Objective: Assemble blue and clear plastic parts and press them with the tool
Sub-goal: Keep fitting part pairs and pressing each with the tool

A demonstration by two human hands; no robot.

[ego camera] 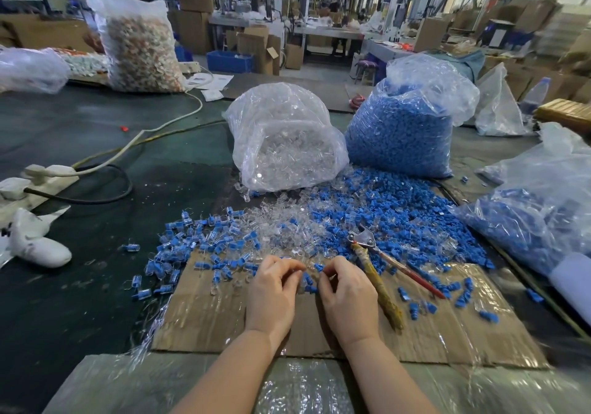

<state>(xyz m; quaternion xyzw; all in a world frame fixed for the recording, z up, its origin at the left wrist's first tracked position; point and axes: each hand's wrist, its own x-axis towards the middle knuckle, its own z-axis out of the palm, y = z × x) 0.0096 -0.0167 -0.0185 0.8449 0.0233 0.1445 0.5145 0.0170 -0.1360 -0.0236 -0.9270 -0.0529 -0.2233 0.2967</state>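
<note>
Both forearms reach forward over the cardboard sheet; left hand and right hand sit side by side above it, fingers curled, fingertips nearly meeting

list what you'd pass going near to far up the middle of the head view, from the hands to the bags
left hand and right hand → cardboard sheet → mixed pile of blue and clear parts → bag of clear parts

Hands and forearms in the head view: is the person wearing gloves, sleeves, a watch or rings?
Nothing worn shows. The left hand and the right hand are bare, with no gloves, and no rings can be seen. Both forearms are uncovered down to the bottom edge of the picture, with no sleeve, watch or wristband in view.
</note>
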